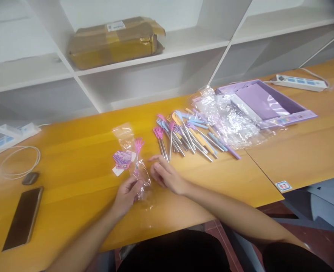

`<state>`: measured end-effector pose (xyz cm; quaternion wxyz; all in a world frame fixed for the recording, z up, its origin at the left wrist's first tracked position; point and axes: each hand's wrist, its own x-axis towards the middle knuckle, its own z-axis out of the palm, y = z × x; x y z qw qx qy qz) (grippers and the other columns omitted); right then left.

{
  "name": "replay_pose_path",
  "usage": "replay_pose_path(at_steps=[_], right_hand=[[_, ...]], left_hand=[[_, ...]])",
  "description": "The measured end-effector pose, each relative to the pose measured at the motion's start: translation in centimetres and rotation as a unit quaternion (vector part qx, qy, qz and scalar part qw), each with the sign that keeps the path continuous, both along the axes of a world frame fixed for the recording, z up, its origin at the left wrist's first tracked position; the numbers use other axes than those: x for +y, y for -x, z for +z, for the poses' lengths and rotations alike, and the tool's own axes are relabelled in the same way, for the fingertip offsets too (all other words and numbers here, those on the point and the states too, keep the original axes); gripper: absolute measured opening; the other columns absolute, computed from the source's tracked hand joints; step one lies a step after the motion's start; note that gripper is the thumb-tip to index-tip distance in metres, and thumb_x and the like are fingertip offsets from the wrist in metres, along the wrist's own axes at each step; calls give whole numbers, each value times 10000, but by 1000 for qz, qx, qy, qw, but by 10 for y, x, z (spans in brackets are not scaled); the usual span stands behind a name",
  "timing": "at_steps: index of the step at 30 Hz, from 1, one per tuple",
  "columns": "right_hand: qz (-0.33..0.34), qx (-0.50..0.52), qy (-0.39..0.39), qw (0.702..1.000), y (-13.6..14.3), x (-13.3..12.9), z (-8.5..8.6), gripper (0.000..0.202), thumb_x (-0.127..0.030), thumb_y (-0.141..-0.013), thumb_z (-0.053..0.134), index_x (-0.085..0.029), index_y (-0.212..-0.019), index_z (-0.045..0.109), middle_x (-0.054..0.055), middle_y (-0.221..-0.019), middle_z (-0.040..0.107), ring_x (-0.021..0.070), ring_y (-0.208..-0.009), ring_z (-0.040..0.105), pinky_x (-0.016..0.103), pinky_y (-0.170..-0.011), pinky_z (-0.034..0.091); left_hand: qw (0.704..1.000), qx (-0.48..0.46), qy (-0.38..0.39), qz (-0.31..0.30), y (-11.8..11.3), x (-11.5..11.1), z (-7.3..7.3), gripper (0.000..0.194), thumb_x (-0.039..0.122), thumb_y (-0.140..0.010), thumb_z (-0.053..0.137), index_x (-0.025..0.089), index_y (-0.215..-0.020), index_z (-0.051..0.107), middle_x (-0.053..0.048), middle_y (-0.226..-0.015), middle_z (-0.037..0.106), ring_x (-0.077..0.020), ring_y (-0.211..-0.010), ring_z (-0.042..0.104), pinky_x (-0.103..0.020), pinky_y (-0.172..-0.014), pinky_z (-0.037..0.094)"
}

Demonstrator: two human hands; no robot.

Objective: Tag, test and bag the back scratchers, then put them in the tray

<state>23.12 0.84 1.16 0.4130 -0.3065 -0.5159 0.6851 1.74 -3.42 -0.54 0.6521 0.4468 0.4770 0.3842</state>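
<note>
The left hand [129,192] pinches a clear plastic bag [144,180] between thumb and curled fingers, its forearm slanting in over the near edge of the worktop [79,162]. The right hand [167,175] hovers just beside the bag, fingers loosely parted and partly bent, index stretched toward the left hand; its forearm crosses the near edge from the right.

Above the left hand, a pink scratcher [138,145] points its hand-shaped head at the worktop's far edge, its lower end at the bag's film; whether inside or behind it, I cannot tell. Left of it lie purple printed cards [123,159], with a small clear packet [125,136] just beyond them, toward the far edge.

Past the right hand, a heap of coloured scratchers [177,118] spreads toward the far edge, meeting crumpled clear wrap [235,124] that overlaps a purple box [294,118]. A power strip [300,83] sits by the far edge, right of the box. Well to the left, a phone [22,219] lies toward the near edge.
</note>
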Motion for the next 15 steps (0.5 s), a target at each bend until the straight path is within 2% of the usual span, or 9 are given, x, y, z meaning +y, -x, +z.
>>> replay_pose_path(at_steps=[3, 5, 7, 10, 12, 14, 15], right_hand=[[51, 23, 47, 997, 0, 5, 0, 522, -677, -1027, 585, -211, -1250, 510, -108, -665, 455, 70, -460, 346, 217, -428, 251], [79, 49, 67, 993, 0, 6, -1, 520, -699, -994, 626, -200, -1121, 554, -107, -644, 427, 64, -468, 330, 219, -434, 237], [91, 65, 76, 991, 1, 5, -2, 537, -733, -999, 587, -199, -971, 541, -93, -643, 440, 62, -478, 344, 225, -448, 241], [78, 42, 68, 994, 2, 3, -4, 546, -725, -1001, 588, -200, -870, 521, -78, -646, 455, 69, -505, 365, 229, -483, 274], [7, 11, 36, 999, -1, 3, -2, 521, -699, -1001, 610, -197, -872, 555, -74, -637, 437, 83, -533, 375, 235, -514, 306], [-124, -8, -23, 992, -7, 6, 4, 486, -668, -1015, 610, -200, -882, 593, -53, -664, 453, 104, -583, 415, 247, -554, 357], [-198, -7, -61, 978, -12, 9, 9, 468, -650, -1022, 612, -205, -877, 602, -33, -706, 483, 116, -625, 453, 257, -585, 396]], left_hand=[[992, 65, -63, -85, 3, -3, 5, 390, 563, -1001, 659, 184, -925, 720, 20, -720, 568, -101, -563, 449, -230, -558, 388], [978, 123, -120, -122, 3, -4, 9, 354, 517, -1021, 640, 192, -927, 746, -14, -787, 636, -142, -674, 545, -259, -657, 451], [959, 173, -168, -150, 1, -5, 12, 322, 473, -1030, 633, 200, -917, 762, -32, -824, 675, -176, -778, 593, -291, -762, 483], [949, 183, -196, -165, -2, -6, 15, 300, 432, -1036, 632, 205, -894, 767, -35, -827, 688, -191, -827, 616, -315, -830, 507], [963, 147, -184, -132, -2, -7, 15, 298, 424, -1033, 643, 200, -885, 772, -60, -908, 718, -206, -884, 656, -326, -849, 543], [984, 84, -150, -52, -1, -4, 14, 298, 435, -1033, 646, 194, -917, 779, -99, -1093, 746, -230, -974, 703, -348, -867, 594], [990, 49, -131, 5, 1, -1, 13, 296, 444, -1031, 651, 192, -940, 776, -113, -1168, 747, -240, -1007, 721, -360, -873, 616]])
